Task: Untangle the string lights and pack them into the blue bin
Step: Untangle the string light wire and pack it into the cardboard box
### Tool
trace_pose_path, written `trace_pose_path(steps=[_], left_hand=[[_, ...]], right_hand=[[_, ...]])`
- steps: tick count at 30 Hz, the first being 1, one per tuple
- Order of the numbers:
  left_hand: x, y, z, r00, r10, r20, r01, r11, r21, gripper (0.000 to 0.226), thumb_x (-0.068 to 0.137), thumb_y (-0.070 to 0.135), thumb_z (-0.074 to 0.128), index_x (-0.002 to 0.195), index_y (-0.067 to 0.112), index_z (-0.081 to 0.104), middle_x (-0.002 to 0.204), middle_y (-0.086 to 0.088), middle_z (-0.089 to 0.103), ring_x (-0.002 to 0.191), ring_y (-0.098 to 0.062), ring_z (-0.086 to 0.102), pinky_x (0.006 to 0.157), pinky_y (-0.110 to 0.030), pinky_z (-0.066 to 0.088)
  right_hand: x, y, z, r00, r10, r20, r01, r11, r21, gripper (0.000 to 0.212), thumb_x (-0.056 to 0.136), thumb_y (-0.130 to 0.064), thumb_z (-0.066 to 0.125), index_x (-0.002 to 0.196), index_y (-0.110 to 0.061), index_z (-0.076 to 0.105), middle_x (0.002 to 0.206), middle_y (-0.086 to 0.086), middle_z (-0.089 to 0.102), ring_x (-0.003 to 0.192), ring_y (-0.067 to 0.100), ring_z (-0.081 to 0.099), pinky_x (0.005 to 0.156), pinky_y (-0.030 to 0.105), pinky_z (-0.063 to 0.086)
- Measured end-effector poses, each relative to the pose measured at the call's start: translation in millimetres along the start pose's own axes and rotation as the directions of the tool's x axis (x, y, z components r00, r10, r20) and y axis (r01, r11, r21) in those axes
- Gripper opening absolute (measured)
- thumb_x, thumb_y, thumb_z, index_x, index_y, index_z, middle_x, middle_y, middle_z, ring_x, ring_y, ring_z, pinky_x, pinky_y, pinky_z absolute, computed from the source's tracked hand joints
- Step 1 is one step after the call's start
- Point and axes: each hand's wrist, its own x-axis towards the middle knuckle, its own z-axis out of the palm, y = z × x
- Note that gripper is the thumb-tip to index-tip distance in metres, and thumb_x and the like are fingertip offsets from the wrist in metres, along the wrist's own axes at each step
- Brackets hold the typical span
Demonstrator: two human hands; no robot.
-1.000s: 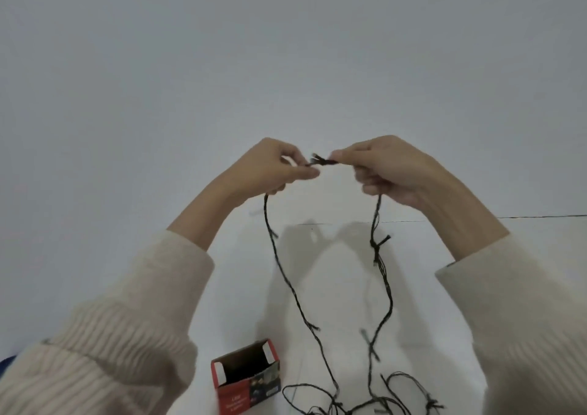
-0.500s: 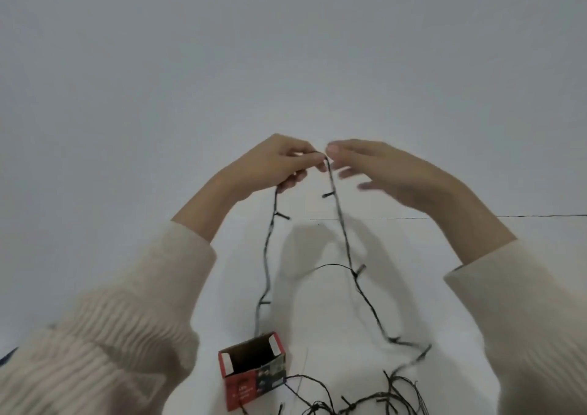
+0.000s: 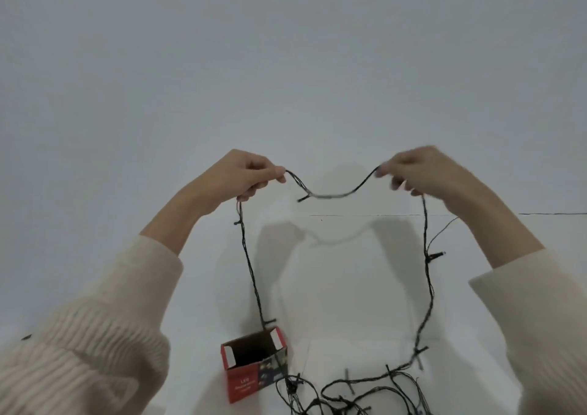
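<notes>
Okay, mid-untangle, nowhere near packing. I hold the left hand and the right hand raised and well apart. Each one pinches the string lights, so the fingers on both sides are narrow, closed on the dark wire. The right hand is a bit blurred, but the wire clearly passes through its grip.

Between the hands a short stretch of wire sags in a shallow curve, with one bulb stub sticking out. It looks free of knots. From the left hand one strand drops straight down towards the open red box, which stands on the white counter. From the right hand a second strand hangs down with several bulbs on it and bends in towards the bottom edge.

Done so far, as I judge it: only this top loop and the two hanging runs are clear.

Left to do: the tangle on the counter just right of the box is a heap of crossing loops that runs out of view. It needs working through. A thin loose strand also peels off near the right wrist, and I can't tell where it ends.

The blue bin is not in view, so nothing shows as packed. My call is that the task is at an early stage.
</notes>
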Motion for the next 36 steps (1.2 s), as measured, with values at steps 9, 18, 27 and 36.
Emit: trace_pose_path(steps=[9, 18, 27, 36], left_hand=[[15.1, 41.9, 16.4, 0.987, 0.159, -0.008, -0.159, 0.985, -0.064, 0.021, 0.086, 0.031, 0.065, 0.078, 0.012, 0.067, 0.057, 0.007, 0.044, 0.046, -0.007, 0.036, 0.046, -0.015, 0.032], [-3.2, -44.0, 38.8, 0.950, -0.200, 0.240, 0.211, 0.977, -0.020, 0.029, 0.100, 0.024, 0.040, 0.087, 0.010, 0.063, 0.059, -0.002, 0.049, 0.047, -0.013, 0.053, 0.063, -0.030, 0.051], [29.3, 52.2, 33.4, 0.973, 0.226, -0.049, -0.207, 0.946, 0.249, 0.026, 0.096, 0.025, 0.045, 0.082, 0.011, 0.063, 0.059, 0.003, 0.047, 0.050, -0.009, 0.045, 0.049, -0.022, 0.046], [17.4, -51.7, 38.4, 0.986, -0.075, -0.147, 0.107, 0.970, 0.218, 0.018, 0.094, 0.024, 0.050, 0.091, 0.012, 0.062, 0.069, -0.003, 0.066, 0.056, -0.006, 0.060, 0.053, -0.012, 0.043]], right_hand=[[-4.7, -42.3, 21.8, 0.970, -0.120, 0.210, 0.003, 0.873, 0.488, 0.025, 0.093, -0.028, 0.056, 0.078, -0.011, 0.066, 0.047, -0.005, 0.033, 0.045, 0.012, 0.031, 0.042, 0.019, 0.037], [6.7, -9.3, 3.4, 0.994, -0.048, -0.099, 0.057, 0.995, 0.087, 0.027, 0.094, -0.024, 0.052, 0.072, -0.017, 0.067, 0.057, 0.000, 0.052, 0.048, 0.008, 0.047, 0.048, 0.020, 0.039], [-5.4, -39.2, 29.1, 0.925, -0.143, 0.352, 0.015, 0.939, 0.345, 0.026, 0.089, -0.040, 0.059, 0.094, -0.015, 0.067, 0.054, -0.001, 0.049, 0.048, 0.012, 0.049, 0.060, 0.028, 0.051], [12.3, -19.2, -7.3, 0.986, 0.053, -0.157, 0.088, 0.634, 0.769, 0.030, 0.095, -0.028, 0.052, 0.072, -0.012, 0.063, 0.039, -0.007, 0.028, 0.036, 0.009, 0.024, 0.041, 0.019, 0.032]])
